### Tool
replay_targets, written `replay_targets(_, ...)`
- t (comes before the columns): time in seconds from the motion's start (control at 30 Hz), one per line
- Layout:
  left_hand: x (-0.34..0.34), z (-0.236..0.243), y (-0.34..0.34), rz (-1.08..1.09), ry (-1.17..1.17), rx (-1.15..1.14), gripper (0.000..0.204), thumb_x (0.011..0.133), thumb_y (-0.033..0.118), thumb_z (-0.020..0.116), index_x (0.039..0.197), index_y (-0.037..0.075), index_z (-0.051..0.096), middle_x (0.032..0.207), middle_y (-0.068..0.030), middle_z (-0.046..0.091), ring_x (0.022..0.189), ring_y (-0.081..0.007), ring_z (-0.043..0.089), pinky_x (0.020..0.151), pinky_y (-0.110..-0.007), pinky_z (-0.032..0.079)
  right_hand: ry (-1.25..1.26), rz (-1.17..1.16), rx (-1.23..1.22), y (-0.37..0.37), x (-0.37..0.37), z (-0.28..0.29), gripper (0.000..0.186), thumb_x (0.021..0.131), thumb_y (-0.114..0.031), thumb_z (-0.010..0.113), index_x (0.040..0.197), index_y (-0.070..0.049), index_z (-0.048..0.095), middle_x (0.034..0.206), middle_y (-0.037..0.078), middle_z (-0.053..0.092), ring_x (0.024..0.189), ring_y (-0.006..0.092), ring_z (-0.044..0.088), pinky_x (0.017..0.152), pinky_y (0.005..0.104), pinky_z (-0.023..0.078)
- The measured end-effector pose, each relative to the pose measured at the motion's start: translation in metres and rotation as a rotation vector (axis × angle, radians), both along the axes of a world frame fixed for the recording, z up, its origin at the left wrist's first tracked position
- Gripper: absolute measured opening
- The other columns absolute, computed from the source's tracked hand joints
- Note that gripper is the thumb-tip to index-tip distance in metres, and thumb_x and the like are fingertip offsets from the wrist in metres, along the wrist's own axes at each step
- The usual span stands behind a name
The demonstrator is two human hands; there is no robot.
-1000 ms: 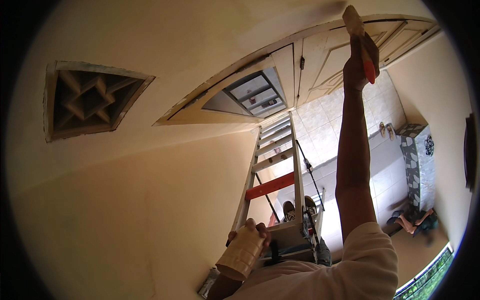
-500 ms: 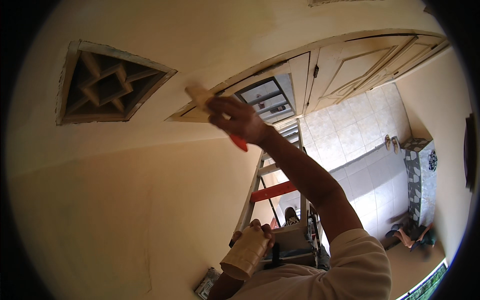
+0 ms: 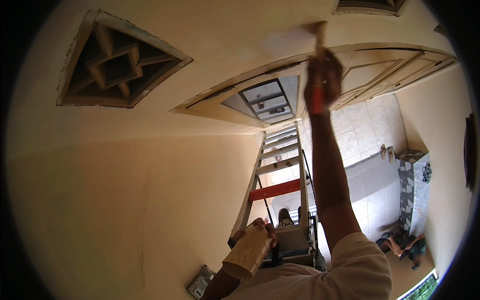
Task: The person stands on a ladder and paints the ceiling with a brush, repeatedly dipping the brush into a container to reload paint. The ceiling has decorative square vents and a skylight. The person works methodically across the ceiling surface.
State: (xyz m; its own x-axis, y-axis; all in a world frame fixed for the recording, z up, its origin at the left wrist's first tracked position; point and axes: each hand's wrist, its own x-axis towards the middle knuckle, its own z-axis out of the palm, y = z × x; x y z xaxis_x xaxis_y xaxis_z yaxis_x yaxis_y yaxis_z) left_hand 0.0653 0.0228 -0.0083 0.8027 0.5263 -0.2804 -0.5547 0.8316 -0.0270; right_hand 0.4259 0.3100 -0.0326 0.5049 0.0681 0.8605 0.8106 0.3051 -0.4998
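Observation:
My right hand reaches up along the cream wall, closed round a paintbrush with a red handle. Motion blurs the hand and the brush. The bristle end is above the arched door frame, at or close to the wall; contact cannot be made out. Low in front of me, my left hand wraps its fingers round a cream-coloured cylindrical container, held tilted near the ladder top. What is inside the container is hidden. The ladder drops away below, with a red crosspiece.
A diamond-patterned vent opening is set in the wall at the left. Beneath the arch are panelled doors and a barred window. Far below lie floor tiles and a pair of sandals. Another person is at lower right.
My right hand has swept right and upward with the paintbrush, from beside the vent to above the doors. The left hand and container stay nearly in place. The view has shifted slightly.

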Motion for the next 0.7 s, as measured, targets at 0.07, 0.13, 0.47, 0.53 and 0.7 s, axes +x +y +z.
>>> replay_targets(0.07,-0.001,-0.001,-0.001,0.011,-0.016,-0.003,0.056,0.093,0.052,0.065,0.127,0.008,0.056,0.120,-0.0242,0.058,0.105,-0.0413,0.059,0.063,-0.043,0.063,-0.079,0.105,-0.119,0.005,-0.053,0.006,0.016,0.081,0.003,0.082,0.095,-0.001,0.074,0.120,0.020,0.069,0.104,0.0289,0.070,0.084,0.0353,0.060)
replay_targets(0.13,0.000,-0.008,-0.001,0.033,-0.066,-0.002,0.060,0.092,0.053,0.065,0.128,0.006,0.056,0.121,-0.0264,0.056,0.106,-0.0432,0.060,0.065,-0.044,0.065,-0.118,0.306,-0.177,-0.002,-0.092,0.009,0.021,0.078,0.005,0.082,0.095,-0.002,0.074,0.120,0.020,0.070,0.105,0.0295,0.071,0.083,0.0351,0.060)
replay_targets(0.47,-0.010,-0.013,0.003,0.180,-0.031,0.076,0.063,0.089,0.056,0.068,0.127,0.008,0.057,0.117,-0.0296,0.057,0.103,-0.0468,0.064,0.061,-0.046,0.065,1.221,0.829,-0.485,-0.120,-0.112,-0.014,0.024,0.097,-0.014,0.070,0.112,0.004,0.064,0.118,0.017,0.066,0.103,0.0249,0.069,0.091,0.0394,0.059)
replay_targets(0.53,-0.010,-0.010,0.010,0.211,-0.036,0.117,0.064,0.088,0.058,0.068,0.128,0.008,0.057,0.116,-0.0300,0.057,0.104,-0.0469,0.064,0.061,-0.047,0.065,1.514,0.902,-0.341,-0.147,-0.094,-0.023,0.038,0.104,-0.030,0.056,0.120,0.005,0.059,0.127,0.020,0.060,0.113,0.0334,0.065,0.096,0.0471,0.056)
replay_targets(0.7,-0.014,0.008,0.052,0.393,0.059,0.189,0.067,0.088,0.063,0.066,0.127,0.009,0.056,0.114,-0.0314,0.057,0.095,-0.0461,0.065,0.053,-0.043,0.065,1.653,0.789,-0.349,-0.196,-0.071,-0.024,0.038,0.107,-0.035,0.052,0.120,0.000,0.057,0.121,0.014,0.063,0.113,0.0301,0.063,0.100,0.0443,0.053)
